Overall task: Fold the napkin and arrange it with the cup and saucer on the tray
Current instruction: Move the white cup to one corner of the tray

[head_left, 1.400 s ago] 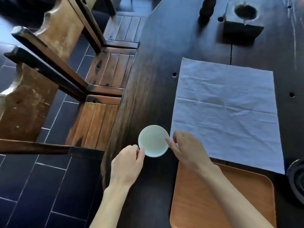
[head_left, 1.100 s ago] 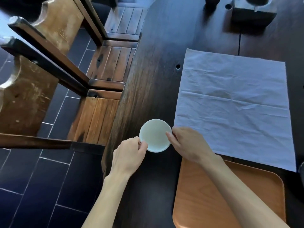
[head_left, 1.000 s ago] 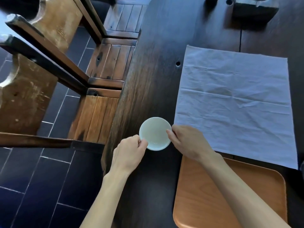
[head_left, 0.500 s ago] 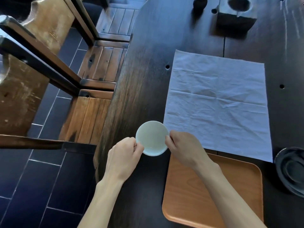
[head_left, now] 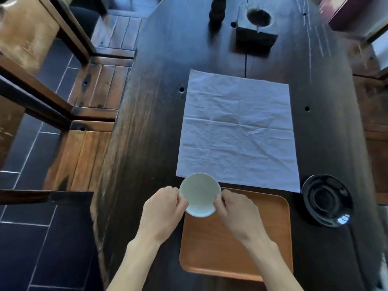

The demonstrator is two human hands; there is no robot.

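Note:
A small pale white cup is held between both my hands over the far left corner of the wooden tray. My left hand grips its left rim and my right hand its right rim. The white napkin lies spread flat and creased on the dark table, just beyond the tray. A black saucer sits on the table to the right of the tray.
The dark wooden table has its left edge close to my left arm. A dark wooden block with a round hollow and a turned post stand at the far end. Wooden benches flank the left side.
Both hands have carried the cup to the right, from the bare table left of the tray to over the tray's far left corner. The saucer has come fully into view.

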